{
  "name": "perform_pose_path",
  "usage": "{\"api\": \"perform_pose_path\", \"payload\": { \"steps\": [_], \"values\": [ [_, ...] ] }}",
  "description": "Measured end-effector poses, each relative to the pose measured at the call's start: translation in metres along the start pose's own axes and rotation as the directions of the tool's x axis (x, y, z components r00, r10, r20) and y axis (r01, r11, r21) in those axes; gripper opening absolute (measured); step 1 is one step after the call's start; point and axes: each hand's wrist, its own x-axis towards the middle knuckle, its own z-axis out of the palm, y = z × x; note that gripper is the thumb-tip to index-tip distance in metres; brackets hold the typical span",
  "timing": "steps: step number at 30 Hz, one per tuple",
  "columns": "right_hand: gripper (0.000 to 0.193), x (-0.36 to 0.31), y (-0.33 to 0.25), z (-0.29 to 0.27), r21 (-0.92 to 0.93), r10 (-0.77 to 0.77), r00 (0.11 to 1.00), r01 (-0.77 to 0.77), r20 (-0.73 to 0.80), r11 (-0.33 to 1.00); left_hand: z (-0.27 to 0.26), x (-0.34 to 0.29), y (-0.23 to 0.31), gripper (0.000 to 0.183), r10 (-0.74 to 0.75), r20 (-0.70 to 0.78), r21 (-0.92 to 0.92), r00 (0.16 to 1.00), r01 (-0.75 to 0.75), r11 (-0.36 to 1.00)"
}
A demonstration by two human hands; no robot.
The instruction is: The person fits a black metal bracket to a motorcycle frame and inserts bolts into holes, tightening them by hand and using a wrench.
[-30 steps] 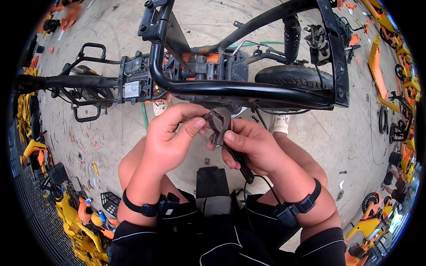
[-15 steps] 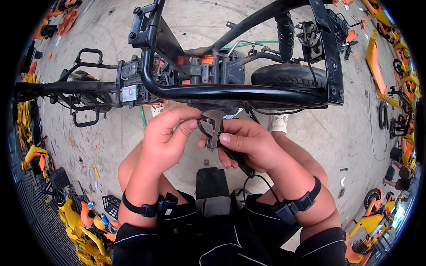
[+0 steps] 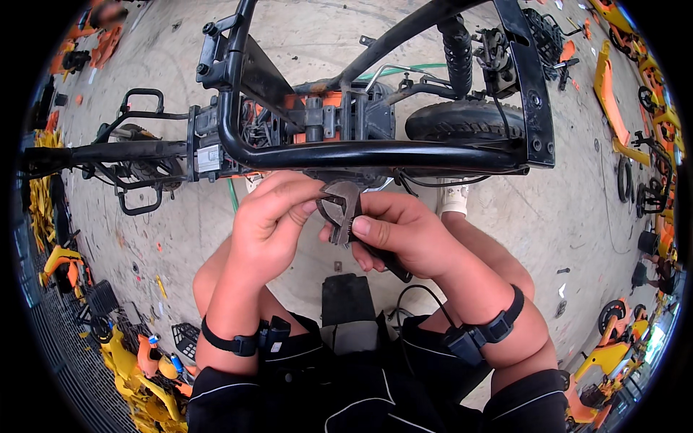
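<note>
Adjustable wrench [image 3: 338, 208], gray at the head and dark along the handle, is resting in the person's hands just below the near black tube [image 3: 382, 155] of a vehicle frame, above the concrete floor [image 3: 166, 231]. The right hand [image 3: 401, 232] is gripping it, thumb pressing on the head's lower side while the fingers are curling underneath; the handle is slanting down to the right. The left hand [image 3: 266, 227] is bringing thumb and forefinger to the left edge of the head; whether they are pinching the wrench itself or some small part, one cannot tell. Black straps [image 3: 242, 345] are circling both forearms. Beyond the frame tube, a black tire [image 3: 465, 121] is lying to the right, near a dark coiled shock absorber [image 3: 456, 58]. Yellow and orange parts [image 3: 126, 368] are lining the floor's left edge, and an orange-and-yellow panel [image 3: 612, 101] is lying at the right.
</note>
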Motion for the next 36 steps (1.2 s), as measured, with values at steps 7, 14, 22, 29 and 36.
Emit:
{"api": "perform_pose_path", "payload": {
  "steps": [7, 14, 22, 29, 36],
  "values": [
    [0.031, 0.0, 0.0, -0.002, -0.043, -0.007, 1.0, 0.006, -0.011, 0.999, -0.001, -0.001, 0.006, 0.014, -0.002, -0.018, 0.103, 1.0, 0.004, 0.995],
    [0.031, 0.003, 0.003, -0.007, -0.068, 0.025, 1.0, -0.025, 0.002, 0.997, -0.001, -0.002, 0.009, 0.017, 0.015, -0.07, 0.093, 0.997, -0.008, 0.996],
    [0.031, 0.008, 0.001, -0.004, -0.103, 0.045, 0.998, -0.049, -0.035, 0.994, -0.013, 0.004, 0.017, 0.018, 0.155, -0.009, 0.284, 0.988, -0.146, 0.948],
    [0.026, 0.011, 0.002, -0.001, -0.109, 0.022, 0.996, -0.032, -0.085, 0.994, -0.012, 0.003, 0.017, 0.02, 0.198, -0.037, 0.355, 0.979, -0.172, 0.919],
    [0.026, 0.013, 0.005, -0.001, -0.052, -0.006, 0.999, 0.003, -0.051, 0.999, -0.017, 0.005, 0.02, 0.021, 0.229, -0.032, 0.379, 0.973, -0.2, 0.904]
  ]
}}
